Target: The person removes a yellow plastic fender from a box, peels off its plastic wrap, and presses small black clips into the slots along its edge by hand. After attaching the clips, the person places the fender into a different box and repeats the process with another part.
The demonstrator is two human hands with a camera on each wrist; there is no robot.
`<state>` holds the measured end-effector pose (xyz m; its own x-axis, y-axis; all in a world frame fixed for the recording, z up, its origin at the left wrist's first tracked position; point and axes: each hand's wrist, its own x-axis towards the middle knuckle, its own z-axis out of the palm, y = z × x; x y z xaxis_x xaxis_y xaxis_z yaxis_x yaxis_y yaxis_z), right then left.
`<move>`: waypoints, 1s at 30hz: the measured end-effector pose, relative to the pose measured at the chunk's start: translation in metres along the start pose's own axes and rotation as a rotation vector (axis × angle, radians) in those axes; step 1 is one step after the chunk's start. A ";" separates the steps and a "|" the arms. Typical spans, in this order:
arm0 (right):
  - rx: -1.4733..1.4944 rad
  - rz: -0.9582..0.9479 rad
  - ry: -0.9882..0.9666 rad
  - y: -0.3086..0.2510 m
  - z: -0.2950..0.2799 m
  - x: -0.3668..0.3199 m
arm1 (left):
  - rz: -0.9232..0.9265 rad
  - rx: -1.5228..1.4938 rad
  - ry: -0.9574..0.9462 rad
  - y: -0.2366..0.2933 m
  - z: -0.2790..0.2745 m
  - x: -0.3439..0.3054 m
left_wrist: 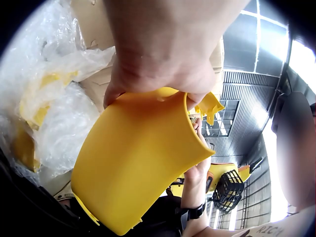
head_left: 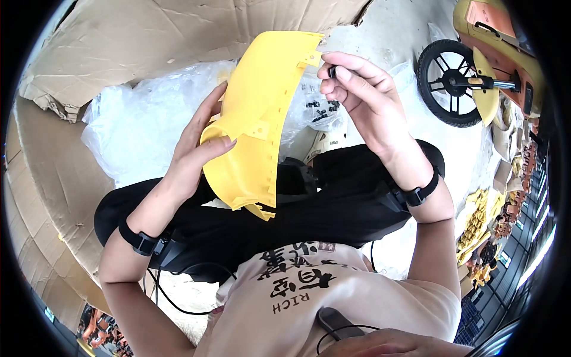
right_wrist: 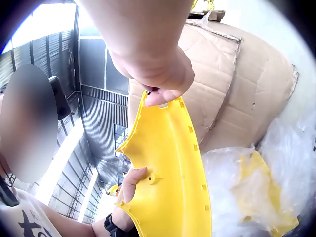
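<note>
Yellow panel (head_left: 256,89) held up in front of person, lower end over lap; both hands busy.
L hand (head_left: 189,156) grips panel's side, thumb on inner face; R hand (head_left: 376,107) pinches small blk clip (head_left: 332,72) btwn thumb & fingers, by panel's far corner, can't tell if clip's touching; loose blk clips (head_left: 322,113) nearby on clear plastic (head_left: 137,119).
</note>
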<state>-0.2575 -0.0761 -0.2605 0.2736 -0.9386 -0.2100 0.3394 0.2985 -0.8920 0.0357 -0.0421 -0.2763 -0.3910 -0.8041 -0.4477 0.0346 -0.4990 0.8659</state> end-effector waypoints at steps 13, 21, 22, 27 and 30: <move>-0.137 0.011 0.049 -0.001 0.006 -0.002 | 0.014 0.043 0.001 -0.002 0.004 -0.001; 0.006 -0.028 0.099 0.000 0.002 -0.001 | 0.109 0.158 -0.010 -0.007 0.001 0.000; 0.006 -0.028 0.100 0.001 0.002 -0.001 | 0.126 0.174 -0.025 -0.008 0.001 0.000; 0.060 -0.005 0.107 0.000 0.003 -0.001 | 0.131 0.231 -0.031 -0.009 0.001 0.000; 0.040 0.017 0.112 0.000 0.000 -0.002 | 0.190 0.427 -0.010 -0.009 0.004 -0.001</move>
<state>-0.2584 -0.0743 -0.2600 0.1784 -0.9461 -0.2703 0.3714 0.3192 -0.8719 0.0321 -0.0351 -0.2825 -0.4236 -0.8641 -0.2720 -0.2742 -0.1639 0.9476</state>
